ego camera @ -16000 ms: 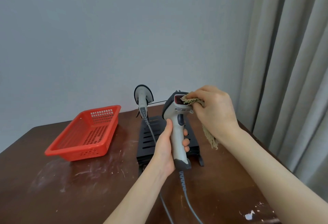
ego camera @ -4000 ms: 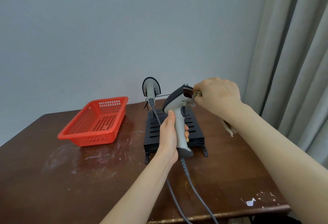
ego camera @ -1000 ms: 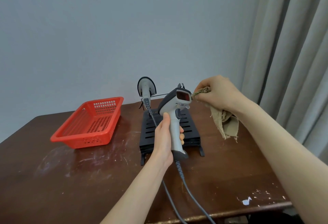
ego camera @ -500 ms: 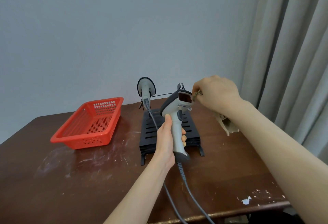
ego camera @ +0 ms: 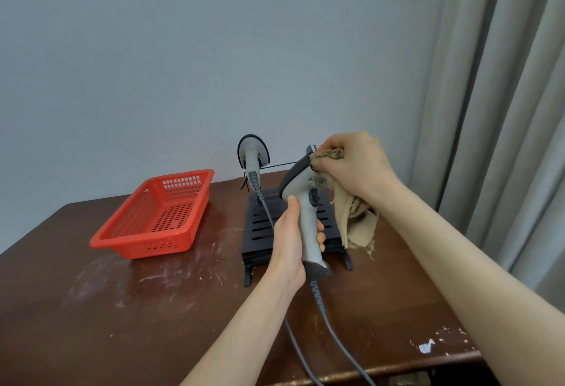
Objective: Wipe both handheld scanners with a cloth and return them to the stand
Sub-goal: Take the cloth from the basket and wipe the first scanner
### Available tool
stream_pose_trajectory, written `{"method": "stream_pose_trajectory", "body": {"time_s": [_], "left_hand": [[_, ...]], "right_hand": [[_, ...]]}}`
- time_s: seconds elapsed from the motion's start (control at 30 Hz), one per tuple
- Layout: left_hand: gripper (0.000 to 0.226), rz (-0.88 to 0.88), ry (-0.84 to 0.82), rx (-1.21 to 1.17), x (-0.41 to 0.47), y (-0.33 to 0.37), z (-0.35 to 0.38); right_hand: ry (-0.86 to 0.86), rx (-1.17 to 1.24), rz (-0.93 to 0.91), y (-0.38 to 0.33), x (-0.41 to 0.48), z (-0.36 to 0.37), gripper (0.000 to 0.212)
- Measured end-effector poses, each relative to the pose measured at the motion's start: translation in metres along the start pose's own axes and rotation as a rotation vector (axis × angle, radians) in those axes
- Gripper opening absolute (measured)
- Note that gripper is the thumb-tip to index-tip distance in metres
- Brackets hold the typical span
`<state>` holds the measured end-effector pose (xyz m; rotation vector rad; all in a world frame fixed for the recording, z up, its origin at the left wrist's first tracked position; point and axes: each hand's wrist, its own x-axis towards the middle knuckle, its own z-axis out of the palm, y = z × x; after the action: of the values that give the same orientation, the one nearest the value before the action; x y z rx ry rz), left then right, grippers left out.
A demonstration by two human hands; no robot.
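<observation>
My left hand point(ego camera: 289, 245) grips the handle of a grey handheld scanner point(ego camera: 302, 202), held upright above the black slotted stand point(ego camera: 260, 226). My right hand point(ego camera: 354, 165) presses a beige cloth point(ego camera: 354, 220) against the scanner's head, covering its window; the loose end of the cloth hangs down to the right. A second grey scanner point(ego camera: 253, 156) rests on the back of the stand, its cable running forward. The held scanner's grey cable point(ego camera: 324, 315) trails off the table's front edge.
A red plastic basket point(ego camera: 159, 217) sits left of the stand on the dark wooden table point(ego camera: 122, 309). Grey curtains point(ego camera: 504, 110) hang at the right. The table's front right corner point(ego camera: 428, 347) has chipped white paint marks.
My right hand has shifted the cloth up over the top and front of the scanner's head. The cloth's loose end now hangs closer to the handle. My left hand holds steady.
</observation>
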<state>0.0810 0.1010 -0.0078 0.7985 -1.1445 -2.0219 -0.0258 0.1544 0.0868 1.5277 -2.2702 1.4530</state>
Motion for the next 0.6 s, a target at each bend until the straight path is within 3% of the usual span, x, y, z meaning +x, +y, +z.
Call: {"method": "stream_pose_trajectory", "body": {"time_s": [0.17,0.37,0.53,0.6], "left_hand": [[0.050,-0.005,-0.003,-0.002,-0.001,-0.001,-0.001],[0.050,-0.001,-0.010,-0.019,0.000,-0.001,0.000],[0.053,-0.017,0.009,-0.009,-0.002,-0.002,-0.003],[0.050,-0.014,0.019,-0.053,-0.001,0.000,-0.004]], "right_hand": [[0.047,-0.218,0.102,0.015,0.001,0.004,0.011],[-0.002,0.010,0.048,0.002,-0.001,0.005,0.012],[0.064,-0.357,0.131,0.017,0.000,-0.003,0.018],[0.133,-0.310,0.142,0.018,-0.001,-0.007,0.017]]}}
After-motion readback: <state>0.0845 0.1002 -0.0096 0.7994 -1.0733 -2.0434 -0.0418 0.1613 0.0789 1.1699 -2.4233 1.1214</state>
